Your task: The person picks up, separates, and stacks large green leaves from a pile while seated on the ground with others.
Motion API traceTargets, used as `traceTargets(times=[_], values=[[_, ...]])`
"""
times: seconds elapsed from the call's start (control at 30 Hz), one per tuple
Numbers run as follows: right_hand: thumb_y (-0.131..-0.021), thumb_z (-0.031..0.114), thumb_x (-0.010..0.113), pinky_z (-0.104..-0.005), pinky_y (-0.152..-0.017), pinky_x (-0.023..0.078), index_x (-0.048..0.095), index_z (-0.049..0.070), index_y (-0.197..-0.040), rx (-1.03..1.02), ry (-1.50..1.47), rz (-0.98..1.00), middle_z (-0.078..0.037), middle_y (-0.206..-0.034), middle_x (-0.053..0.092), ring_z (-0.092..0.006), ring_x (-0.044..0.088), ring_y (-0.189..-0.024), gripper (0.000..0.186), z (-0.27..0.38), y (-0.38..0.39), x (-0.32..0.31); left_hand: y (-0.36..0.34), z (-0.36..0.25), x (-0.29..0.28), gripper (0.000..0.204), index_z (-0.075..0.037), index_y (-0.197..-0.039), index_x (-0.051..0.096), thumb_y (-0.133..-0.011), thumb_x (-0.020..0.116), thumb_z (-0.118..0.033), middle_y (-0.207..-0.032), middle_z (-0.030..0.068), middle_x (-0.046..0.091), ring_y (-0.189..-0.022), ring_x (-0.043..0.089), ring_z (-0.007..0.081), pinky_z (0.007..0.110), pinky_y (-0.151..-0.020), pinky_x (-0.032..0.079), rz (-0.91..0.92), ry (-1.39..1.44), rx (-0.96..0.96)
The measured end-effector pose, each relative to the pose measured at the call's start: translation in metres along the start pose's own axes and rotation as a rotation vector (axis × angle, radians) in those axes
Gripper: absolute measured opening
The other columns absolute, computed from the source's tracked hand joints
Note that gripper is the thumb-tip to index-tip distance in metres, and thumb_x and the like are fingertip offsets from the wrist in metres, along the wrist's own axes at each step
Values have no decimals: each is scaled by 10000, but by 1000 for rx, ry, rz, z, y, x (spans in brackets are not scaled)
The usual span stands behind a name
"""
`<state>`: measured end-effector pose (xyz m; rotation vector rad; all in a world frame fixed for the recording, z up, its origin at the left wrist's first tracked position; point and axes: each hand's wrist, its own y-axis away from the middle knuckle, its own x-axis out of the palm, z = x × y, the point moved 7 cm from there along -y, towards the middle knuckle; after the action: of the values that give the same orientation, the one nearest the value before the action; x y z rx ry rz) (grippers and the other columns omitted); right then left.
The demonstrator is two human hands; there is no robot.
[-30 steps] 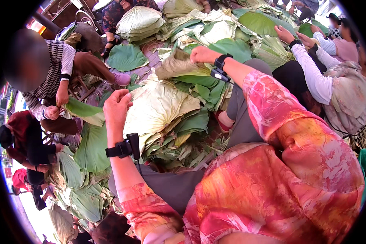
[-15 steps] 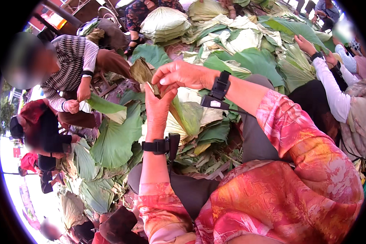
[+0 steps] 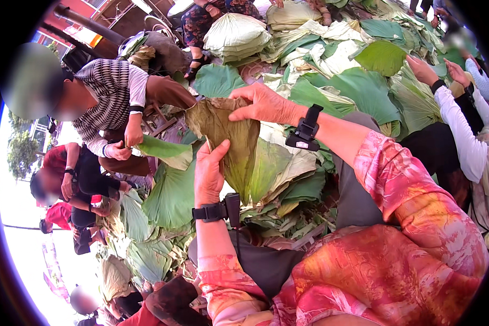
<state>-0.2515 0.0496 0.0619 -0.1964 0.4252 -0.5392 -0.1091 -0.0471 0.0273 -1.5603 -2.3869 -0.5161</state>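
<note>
A large folded leaf [image 3: 231, 146], brownish olive on the side facing me, hangs upright in front of my chest. My right hand [image 3: 263, 103] pinches its top edge, and my left hand [image 3: 208, 173] grips its left side lower down, thumb up against the leaf. Both wrists carry a black strap with a small black device. A paler green leaf [image 3: 274, 165] shows just behind the held one.
Heaps of big green and pale leaves [image 3: 331, 65] cover the ground ahead and to the left. A person in a striped top [image 3: 111, 95] sits at my left holding a green leaf [image 3: 165, 152]. Another person's white-sleeved arm [image 3: 453, 119] reaches in at the right.
My hands have lifted from the leaf pile and come together, raising one folded leaf. The leaf now hangs spread between both hands, closer to me.
</note>
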Motion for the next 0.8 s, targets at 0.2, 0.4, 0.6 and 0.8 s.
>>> traceTargets(times=[0.2, 0.4, 0.6, 0.8], values=[[-873, 260, 624, -239, -584, 371, 603, 16, -820, 75, -77, -267, 47, -657, 489, -40, 427, -646, 251, -13, 1, -44, -8, -5, -27, 145, -31, -983, 630, -912, 578, -146, -826, 30, 663, -696, 616, 122, 232, -661, 494, -30, -43, 71], [-899, 293, 598, -233, -707, 384, 603, 36, -807, 206, -146, -301, 46, -779, 524, -41, 452, -763, 273, -23, 9, -33, 2, 8, -2, 538, 25, -1276, 465, -840, 671, -215, -1172, 82, 574, -1030, 520, 127, 308, -872, 410, -119, -281, 17], [-910, 235, 600, -213, -783, 441, 636, 53, -949, 177, -768, -265, 30, -913, 620, -39, 551, -844, 190, -28, -2, -18, -14, 10, -16, 124, -16, -961, 666, -841, 638, -31, -884, 0, 667, -774, 571, 64, 216, -740, 438, -103, -68, 131], [-916, 216, 589, -214, -704, 459, 633, 39, -923, 170, -713, -314, 14, -865, 633, -51, 566, -770, 183, -39, -6, -25, -7, -23, -21, 84, -9, -908, 649, -834, 654, -48, -835, -39, 630, -712, 527, 31, 188, -685, 415, -147, -200, 275]])
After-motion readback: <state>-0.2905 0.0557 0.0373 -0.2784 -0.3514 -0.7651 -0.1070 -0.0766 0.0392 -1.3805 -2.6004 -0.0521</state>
